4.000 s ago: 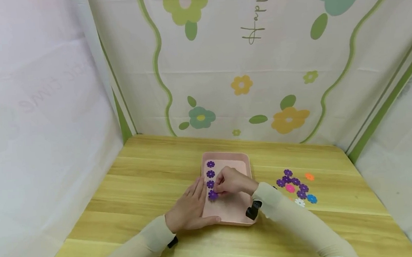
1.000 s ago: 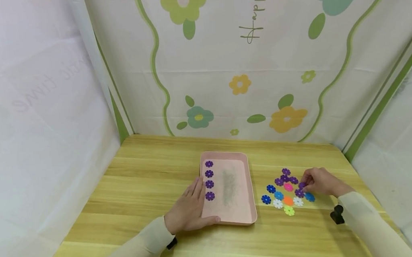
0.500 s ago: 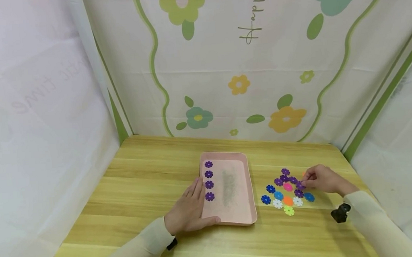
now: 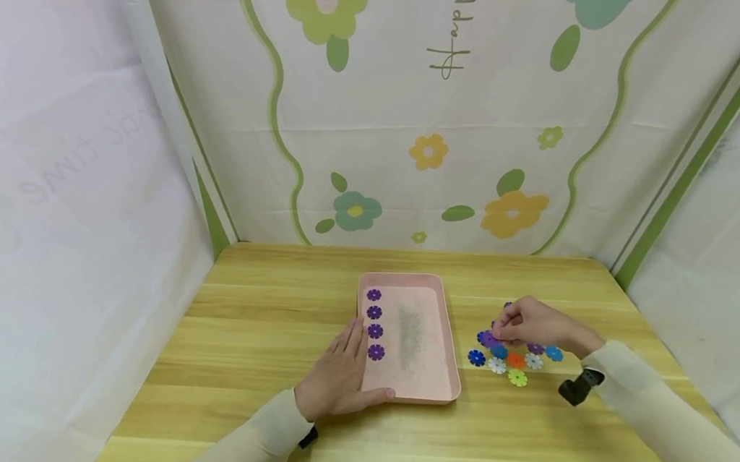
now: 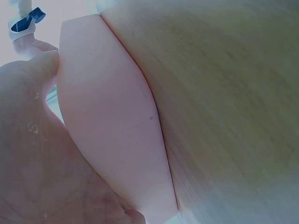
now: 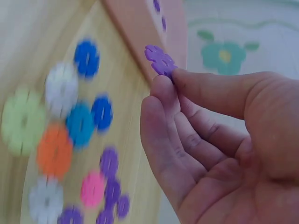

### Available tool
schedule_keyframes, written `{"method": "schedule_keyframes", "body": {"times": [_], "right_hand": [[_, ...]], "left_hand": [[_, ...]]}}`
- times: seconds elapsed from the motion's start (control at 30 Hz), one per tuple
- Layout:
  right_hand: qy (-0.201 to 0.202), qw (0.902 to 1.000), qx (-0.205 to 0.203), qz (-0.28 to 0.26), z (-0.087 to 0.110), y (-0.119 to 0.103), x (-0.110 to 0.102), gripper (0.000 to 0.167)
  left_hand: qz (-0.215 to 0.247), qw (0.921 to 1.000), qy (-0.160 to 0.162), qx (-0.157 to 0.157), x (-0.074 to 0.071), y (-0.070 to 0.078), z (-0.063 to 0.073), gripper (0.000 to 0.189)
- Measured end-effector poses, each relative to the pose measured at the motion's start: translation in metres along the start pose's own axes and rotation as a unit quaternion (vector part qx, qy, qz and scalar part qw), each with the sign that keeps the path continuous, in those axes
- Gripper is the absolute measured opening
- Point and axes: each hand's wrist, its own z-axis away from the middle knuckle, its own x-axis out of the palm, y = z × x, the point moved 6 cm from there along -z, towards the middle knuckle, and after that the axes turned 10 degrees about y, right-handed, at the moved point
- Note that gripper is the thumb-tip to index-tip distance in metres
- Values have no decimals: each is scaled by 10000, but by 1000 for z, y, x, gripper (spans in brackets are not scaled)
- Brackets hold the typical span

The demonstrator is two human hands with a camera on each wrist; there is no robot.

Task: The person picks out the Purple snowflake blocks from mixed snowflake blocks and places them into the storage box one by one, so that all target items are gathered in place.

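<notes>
My right hand (image 4: 537, 323) pinches a purple snowflake disc (image 6: 159, 59) between thumb and index finger, above the loose discs to the right of the tray. Spread along the left side of the pink tray (image 4: 450, 333), my left hand (image 4: 332, 379) has its fingers straight against the long wall and its thumb over the near rim. In the left wrist view, that palm lies against the tray's outer wall (image 5: 112, 93). Several purple snowflake discs (image 4: 375, 331) form a column inside the tray, along its left wall.
Loose discs lie on the wooden table (image 4: 271, 304) right of the tray: dark blue (image 4: 476, 358), white (image 4: 496, 365), orange (image 4: 516, 360), lime (image 4: 517, 378), light blue (image 4: 553, 353), a pink one (image 6: 92, 189) and several purple. A printed curtain (image 4: 374, 114) rises behind the table.
The right hand went from the tray to the loose discs, picked a purple one from their right side and has moved left with it. The left hand has stayed at the tray.
</notes>
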Motion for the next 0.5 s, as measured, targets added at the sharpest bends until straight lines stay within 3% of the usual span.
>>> {"method": "schedule_keyframes", "body": {"times": [0.37,0.5], "right_hand": [[-331,9991,-213,-180,-17,-60,63,13],[-386,9987,-343,-3,-25,-75,87,8]], "left_hand": [[-55,10000,16,10,2,0,1,118],[-71,10000,-7,-9,1,1,0,119]]}}
